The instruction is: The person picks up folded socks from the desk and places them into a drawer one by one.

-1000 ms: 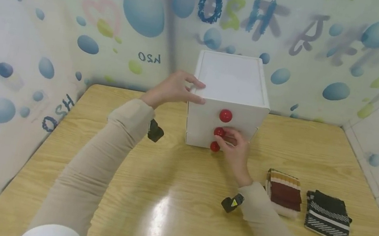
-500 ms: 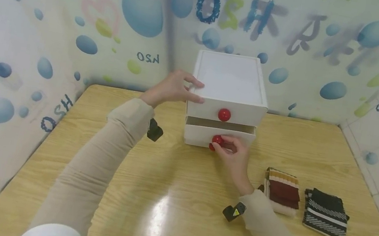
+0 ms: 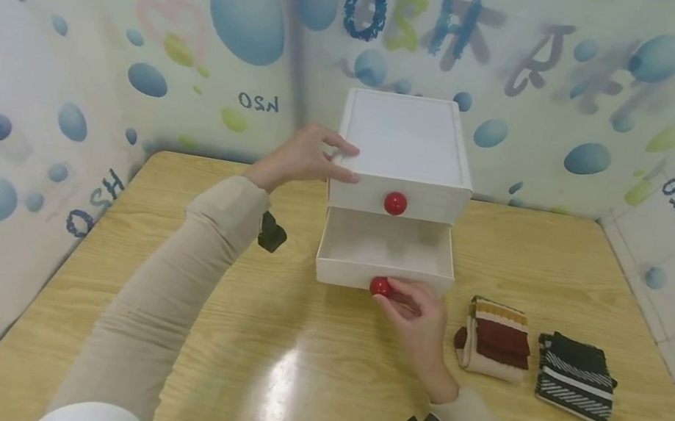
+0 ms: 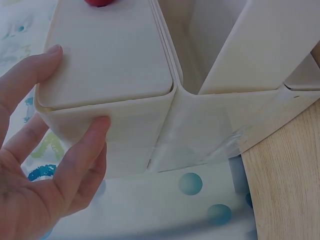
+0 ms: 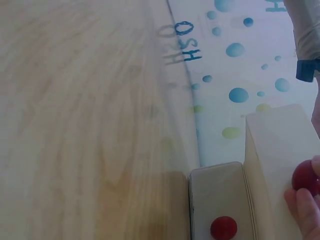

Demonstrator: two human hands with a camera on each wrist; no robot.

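**Right hand [image 3: 422, 325] pinches the red knob [image 3: 381, 287] of an extended middle drawer [image 3: 340, 273]**

The right forearm reaches in from the person's right, with thumb and forefinger closing on the knob from its right side. The left hand [image 3: 302, 156] comes from the other side, higher than the right fingers, and grips the near left edge of a white cabinet [image 3: 404, 132]: thumb on the front, one finger over the top, another against the side, all spread apart.

Just beyond the right fingers, the middle drawer projects toward the person, its pale floor and walls in sight. Its front is longest from side to side, and its knob points at the person. Above those fingers, the upper drawer [image 3: 367, 193] sits flush, beside the left thumb. The right wrist view shows the bottom drawer [image 5: 217, 195] flush too.

To the right of the right fingers, apart from them, a maroon striped cloth [image 3: 501, 342] and a black-and-white cloth [image 3: 575, 377] lie folded on the wooden table [image 3: 230, 371].
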